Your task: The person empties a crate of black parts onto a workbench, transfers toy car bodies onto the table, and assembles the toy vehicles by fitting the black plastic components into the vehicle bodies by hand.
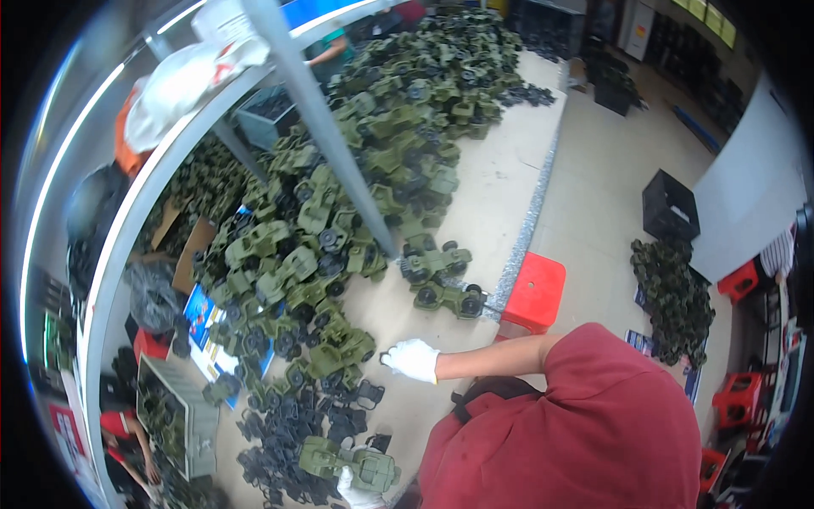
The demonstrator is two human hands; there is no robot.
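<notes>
The person in the red shirt [593,416] is leaning over a long workbench [500,182] heaped with olive-green toy military trucks [381,136]. The right hand [413,360], in a white glove, is reaching out along the bench top toward the edge of the heap, fingers loosely curled and, as far as I can tell, gripping nothing; it is hovering just beside a truck with black wheels [335,356]. The left hand [356,490], also gloved, is closing around the underside of a green toy truck body [349,462], holding it near the chest, probably so it stays steady for fitting. Just beside it, loose black plastic chassis parts [292,424] are lying within easy reach. Two finished trucks [441,276] are sitting apart near the bench edge, above a red stool [534,293].
</notes>
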